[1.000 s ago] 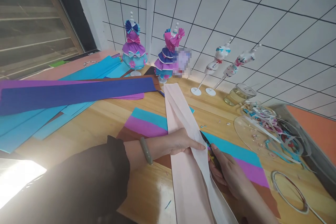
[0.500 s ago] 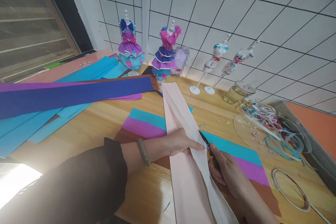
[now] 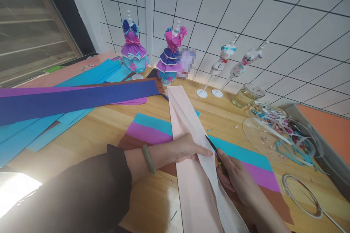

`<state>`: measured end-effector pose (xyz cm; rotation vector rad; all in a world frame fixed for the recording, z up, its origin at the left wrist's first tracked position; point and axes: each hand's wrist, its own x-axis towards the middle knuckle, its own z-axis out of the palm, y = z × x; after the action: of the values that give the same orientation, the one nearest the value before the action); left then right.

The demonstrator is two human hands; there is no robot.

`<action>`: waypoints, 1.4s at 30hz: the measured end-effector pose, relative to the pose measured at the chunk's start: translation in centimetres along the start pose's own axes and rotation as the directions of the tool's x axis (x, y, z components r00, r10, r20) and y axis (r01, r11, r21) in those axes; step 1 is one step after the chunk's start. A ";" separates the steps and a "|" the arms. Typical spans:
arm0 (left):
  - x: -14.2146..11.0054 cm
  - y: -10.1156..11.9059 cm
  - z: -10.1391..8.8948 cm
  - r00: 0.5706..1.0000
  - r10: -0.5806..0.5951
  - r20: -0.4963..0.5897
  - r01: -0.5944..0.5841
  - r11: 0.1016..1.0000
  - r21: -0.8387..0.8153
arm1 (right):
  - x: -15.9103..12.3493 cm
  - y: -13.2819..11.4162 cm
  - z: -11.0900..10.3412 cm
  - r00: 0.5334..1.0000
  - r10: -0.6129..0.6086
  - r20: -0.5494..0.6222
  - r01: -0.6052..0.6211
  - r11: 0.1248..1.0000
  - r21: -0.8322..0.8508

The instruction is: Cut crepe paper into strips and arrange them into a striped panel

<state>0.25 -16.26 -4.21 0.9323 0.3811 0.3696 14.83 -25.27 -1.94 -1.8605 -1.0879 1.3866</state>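
Observation:
A long strip of pale pink paper [image 3: 191, 196], folded over lengthwise, runs from the middle of the table toward me. My left hand [image 3: 188, 148] is closed on the fold, thumb on top of the white underside. Black scissors [image 3: 214, 147] with some yellow near the grip are in my right hand [image 3: 232, 174], its fingers wrapped round the handles. Their dark blades lie against the right edge of the folded paper, close to my left thumb. Beneath the paper lies a layered sheet [image 3: 240, 153] of blue, purple and brown bands.
Blue, purple and brown strips [image 3: 82, 102] lie stacked at left. Two small dressed mannequins [image 3: 133, 52] and two plainer mannequin stands [image 3: 224, 60] stand along the wall. At right are a glass jar [image 3: 247, 95], a clear plate [image 3: 254, 140] of bits, tangled ribbons and a wire coil [image 3: 284, 182].
The view has shifted very slightly. Both hands, the scissors and the folded paper stay in nearly the same place.

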 end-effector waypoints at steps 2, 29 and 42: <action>0.0 0.0 0.0 1.000 0.005 0.003 -0.005 1.000 -0.006 | 0.0 0.2 -0.1 1.000 0.003 0.016 -0.003 0.999 0.037; 0.6 2.1 -2.3 0.967 -0.055 -0.248 0.017 0.988 -0.152 | 0.3 0.6 0.0 0.996 -0.063 0.055 0.057 0.993 0.104; 1.1 1.5 -2.5 0.954 -0.059 -0.294 0.009 0.985 -0.170 | 0.1 0.1 0.2 0.998 -0.068 0.007 0.068 0.996 0.064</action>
<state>-0.17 -13.14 -4.48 0.7051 0.6324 0.5052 14.69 -25.21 -2.15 -1.7577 -1.0884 1.3762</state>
